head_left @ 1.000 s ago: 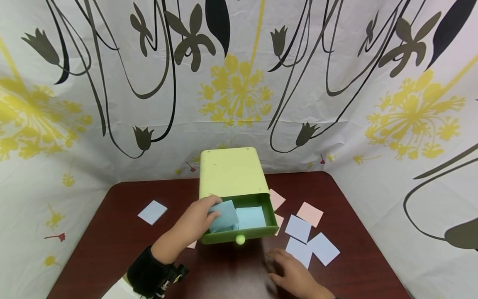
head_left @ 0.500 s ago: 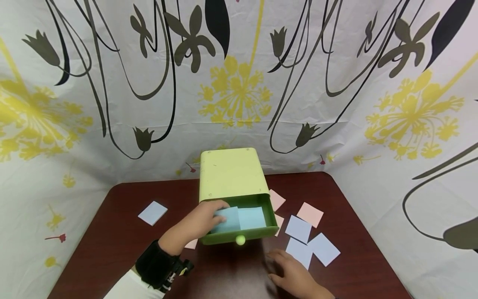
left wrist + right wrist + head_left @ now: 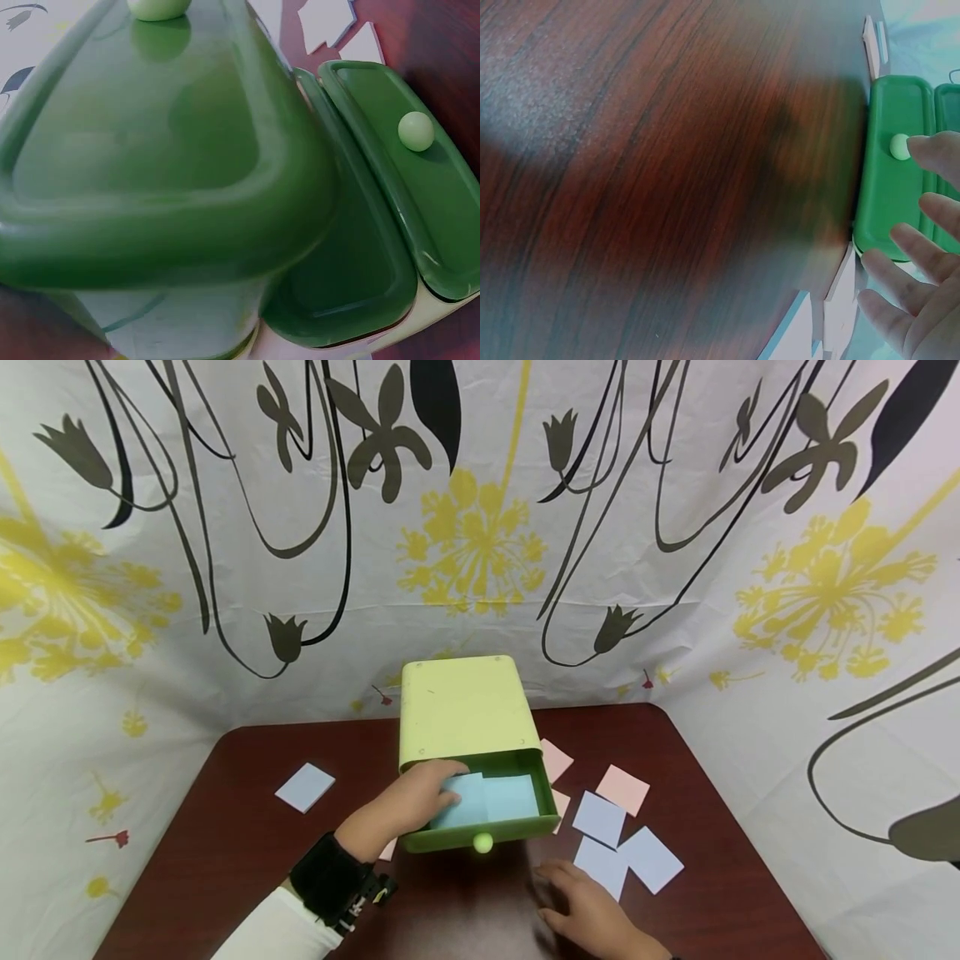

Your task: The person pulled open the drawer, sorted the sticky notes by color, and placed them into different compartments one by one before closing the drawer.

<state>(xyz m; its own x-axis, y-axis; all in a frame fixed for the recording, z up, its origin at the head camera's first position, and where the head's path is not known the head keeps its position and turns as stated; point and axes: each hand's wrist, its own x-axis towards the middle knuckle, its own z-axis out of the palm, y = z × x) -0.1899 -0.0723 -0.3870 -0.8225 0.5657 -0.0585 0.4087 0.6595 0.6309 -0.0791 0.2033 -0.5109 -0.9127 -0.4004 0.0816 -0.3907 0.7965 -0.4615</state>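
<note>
The left hand (image 3: 416, 797) reaches into the open top drawer (image 3: 487, 839) of the green box (image 3: 461, 706), which stands at the middle of the table (image 3: 225, 827) near its far edge. The fingers lie flat on a light blue paper (image 3: 465, 802) inside the drawer and press it down; they seem nearly straight, not curled around it. A second blue paper (image 3: 513, 795) lies beside it in the same drawer, so it seems that two papers are already put away.

The right hand (image 3: 592, 910) rests on the table near the front edge, fingers spread and relaxed, holding nothing, just beside the loose papers.

Outside the drawer I count four blue papers: one (image 3: 305, 787) alone near the left edge, and three (image 3: 615, 843) together toward the right side. There are three pink papers (image 3: 622, 789) near the box on the right, and a small pink corner (image 3: 387, 850) shows at the left wrist. So about eight papers are left on the table, by my judgement. The box has two drawers with round knobs (image 3: 415, 130), as the left wrist view shows
</note>
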